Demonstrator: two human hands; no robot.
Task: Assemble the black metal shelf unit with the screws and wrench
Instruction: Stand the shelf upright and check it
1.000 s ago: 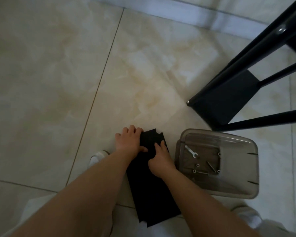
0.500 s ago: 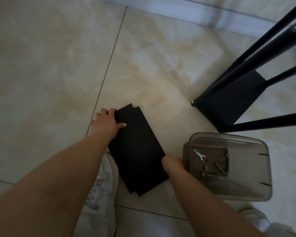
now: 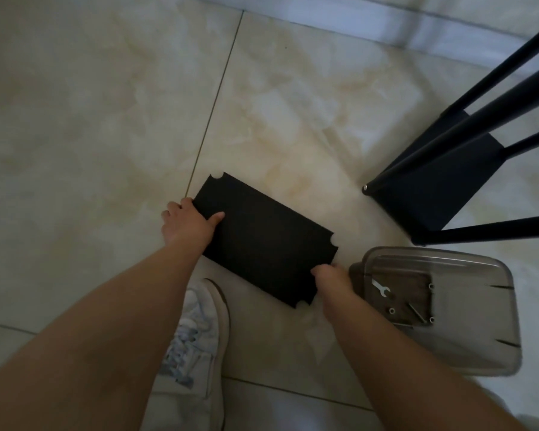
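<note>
1. Nearest to us, our white sneaker stands on the tiled floor, its toe just short of the near long edge of the black shelf panel.
2. Our right hand holds the panel at its near-right corner, beside one of the notched cut-outs. The fingers curl under the edge out of sight, so we judge it a grip but cannot see the fingertips.
3. Just right of that hand sits the clear plastic tray, touching the floor. The small wrench and a few screws lie loose on its bottom, toward its left end.
4. Our left hand grips the panel's left short edge, thumb lying on top and the fingers wrapped round the rim.
5. The panel lies at a slant across a floor tile, its far-left notched corner close to the grout line. Whether it rests flat or is slightly raised we cannot tell.
6. Farthest, at the right, the partly built black frame leans on its side, with a fitted shelf between its posts, well apart from the panel.
7. Risks from here, as we judge them:
   - the right wrist is so close to the tray that a swing of the panel could knock it and scatter the screws;
   - the thin metal edge may slip from two corner grips and chip the tile;
   - carried in at the wrong angle, the notches would miss the posts and jar the leaning frame.
</note>
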